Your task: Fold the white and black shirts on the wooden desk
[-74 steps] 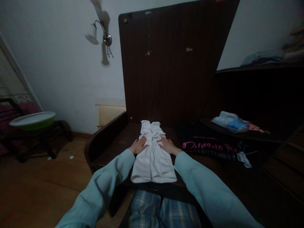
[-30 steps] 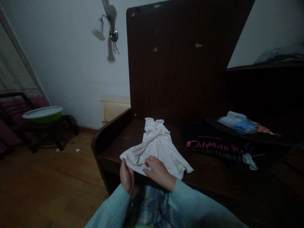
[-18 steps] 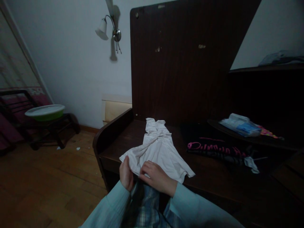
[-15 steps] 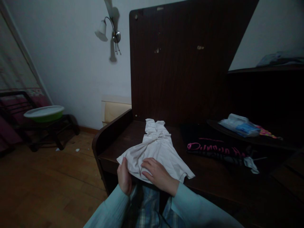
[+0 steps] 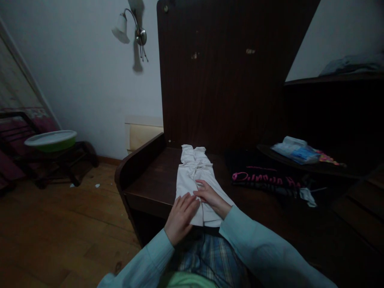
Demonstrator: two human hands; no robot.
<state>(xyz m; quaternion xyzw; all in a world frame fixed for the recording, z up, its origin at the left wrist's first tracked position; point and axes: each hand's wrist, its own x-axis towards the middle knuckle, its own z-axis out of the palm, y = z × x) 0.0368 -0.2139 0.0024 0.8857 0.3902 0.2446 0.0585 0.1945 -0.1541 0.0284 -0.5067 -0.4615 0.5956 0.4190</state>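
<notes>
A small white dress (image 5: 192, 182) lies on the dark wooden desk (image 5: 150, 180), its top toward the back panel and its hem toward me. The left side of its skirt is folded inward over the middle, and the right side still flares out. My left hand (image 5: 181, 216) rests palm down on the folded edge near the hem, fingers stretched out. Just to its right, my right hand (image 5: 211, 197) lies on the skirt with thumb and fingers apart. The fingertips of both hands nearly meet on the cloth.
To the right lie a dark folded cloth with pink lettering (image 5: 267, 180) and a blue-and-white plastic pack (image 5: 297, 152). A raised side board (image 5: 138, 154) edges the desk at left. Farther left, a green basin (image 5: 54, 143) sits on a dark chair (image 5: 69, 158).
The skirt's left corner, held by my left hand before, has been brought over to the middle. My left hand has moved right and flattened on it; my right hand has shifted up and right.
</notes>
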